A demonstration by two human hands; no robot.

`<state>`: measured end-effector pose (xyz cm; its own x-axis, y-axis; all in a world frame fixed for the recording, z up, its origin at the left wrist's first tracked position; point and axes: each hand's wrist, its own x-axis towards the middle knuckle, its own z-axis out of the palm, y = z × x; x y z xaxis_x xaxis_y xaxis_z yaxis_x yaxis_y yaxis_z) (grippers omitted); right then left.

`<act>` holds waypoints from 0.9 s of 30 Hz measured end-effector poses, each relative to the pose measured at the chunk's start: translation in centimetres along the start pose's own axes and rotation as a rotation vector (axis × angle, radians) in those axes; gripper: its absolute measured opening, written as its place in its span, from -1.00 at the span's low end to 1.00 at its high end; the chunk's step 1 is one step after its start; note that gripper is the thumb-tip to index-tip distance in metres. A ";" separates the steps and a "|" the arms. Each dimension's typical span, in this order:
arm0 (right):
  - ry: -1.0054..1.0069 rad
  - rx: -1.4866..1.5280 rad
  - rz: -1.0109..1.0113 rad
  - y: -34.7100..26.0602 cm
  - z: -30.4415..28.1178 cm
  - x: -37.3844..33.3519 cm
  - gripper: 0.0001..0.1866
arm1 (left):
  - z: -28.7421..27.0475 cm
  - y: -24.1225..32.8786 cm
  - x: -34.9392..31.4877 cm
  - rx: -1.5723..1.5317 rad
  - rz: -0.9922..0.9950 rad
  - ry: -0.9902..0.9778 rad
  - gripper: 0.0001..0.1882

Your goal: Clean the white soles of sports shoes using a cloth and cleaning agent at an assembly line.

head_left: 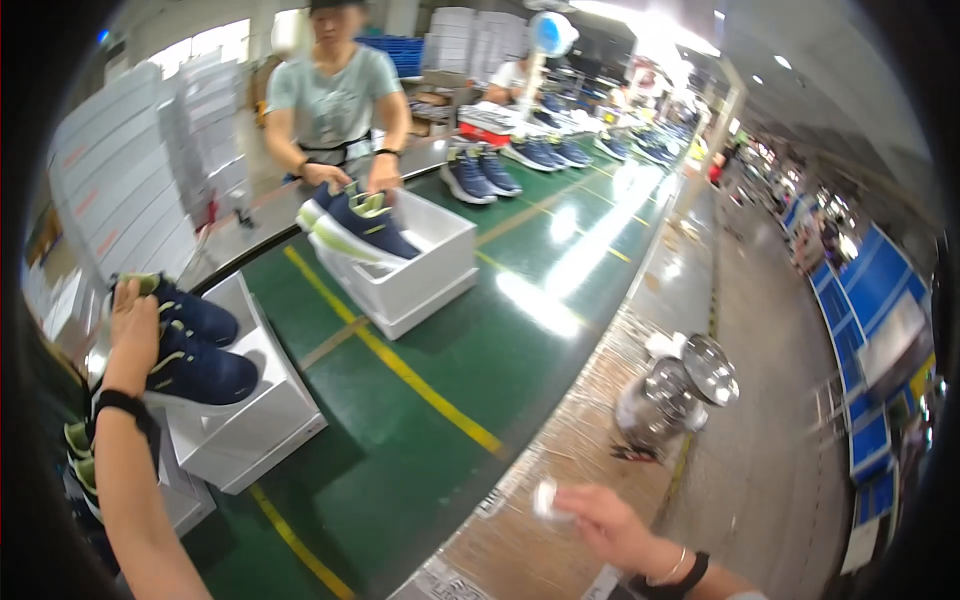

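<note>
At the left, my left hand (135,335) grips the heel end of a pair of navy sneakers (205,370) with pale green linings. The pair tilts over an open white shoebox (250,435), toes pointing right. Low on the right, over the brown side ledge, my right hand (608,525) pinches a small white item (546,499), too blurred to name. A shiny metal canister (655,405) stands beyond that hand, its round lid (710,370) tilted at the right.
Across the green conveyor (430,370), a co-worker (335,100) holds navy sneakers (355,225) over another white box (425,270). Several shoes (480,175) stand farther along the belt. Stacked white boxes (120,170) rise at the left. Dark-handled tools (635,454) lie by the canister.
</note>
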<state>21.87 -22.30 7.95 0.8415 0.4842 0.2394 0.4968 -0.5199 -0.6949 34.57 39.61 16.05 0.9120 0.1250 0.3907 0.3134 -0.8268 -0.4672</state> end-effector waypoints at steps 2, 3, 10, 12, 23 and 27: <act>0.110 -0.033 -0.062 -0.1 -3.3 0.3 -0.54 | 0.9 -6.4 -1.5 0.052 0.004 0.280 -0.80; 0.181 -0.094 -0.043 -0.2 -5.6 -0.1 -0.54 | -3.5 -4.0 -0.8 0.069 -0.083 0.174 -0.85; 0.584 -0.459 0.012 4.2 -20.3 -0.1 -0.66 | -19.2 -2.1 -5.2 0.046 -0.046 0.077 -0.53; 0.376 -0.307 0.064 6.8 -21.4 1.2 -0.67 | -20.3 0.5 -7.9 -0.060 -0.018 0.005 -0.48; -0.084 -0.402 0.184 12.6 -20.3 4.4 -0.72 | -20.8 18.7 -23.7 -2.084 -0.801 -1.236 -0.56; 0.125 -0.324 0.110 12.8 -20.8 2.4 -0.73 | -17.9 22.0 -31.5 -1.853 -0.644 -1.081 -0.59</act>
<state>34.67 -42.44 13.75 0.9034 0.3335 0.2696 0.4260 -0.7699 -0.4751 7.99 7.65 7.71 0.7798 0.1315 -0.6121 0.6076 0.0766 0.7905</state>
